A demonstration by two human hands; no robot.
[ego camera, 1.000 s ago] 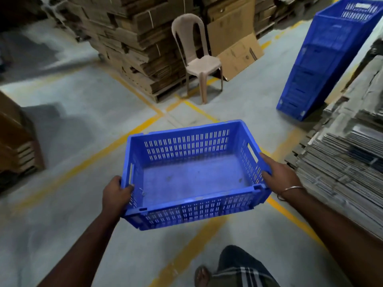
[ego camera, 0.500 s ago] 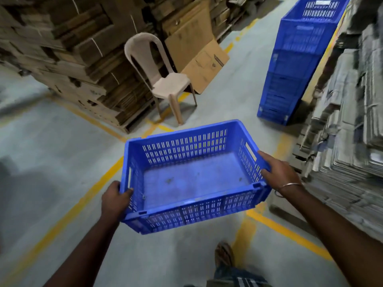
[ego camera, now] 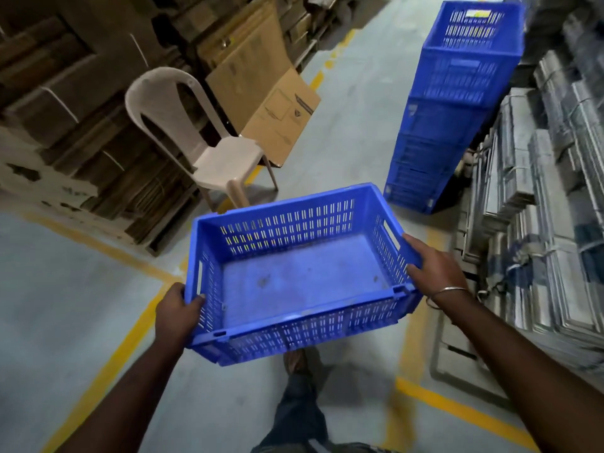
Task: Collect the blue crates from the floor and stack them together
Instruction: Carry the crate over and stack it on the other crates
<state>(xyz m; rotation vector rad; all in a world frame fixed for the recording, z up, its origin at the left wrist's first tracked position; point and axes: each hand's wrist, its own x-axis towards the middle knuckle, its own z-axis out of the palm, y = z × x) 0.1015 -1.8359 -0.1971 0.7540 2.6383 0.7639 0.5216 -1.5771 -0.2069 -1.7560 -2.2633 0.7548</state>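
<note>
Hidden: floor (ego camera: 81, 322) under carried crate (ego camera: 294, 276); stack (ego camera: 457, 103) blurred.
Hands: left hand (ego camera: 175, 313) and right hand (ego camera: 431, 266) clasp crate's ends.
Room: open aisle between chair (ego camera: 209, 148) and stack.

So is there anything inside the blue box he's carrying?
Empty. The crate shows only its bare blue floor, with a few small smudges.

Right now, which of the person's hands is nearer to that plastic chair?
Left. The left hand grips the carried crate on the side below the chair; the right hand holds the opposite end, toward the crate stack.
</note>
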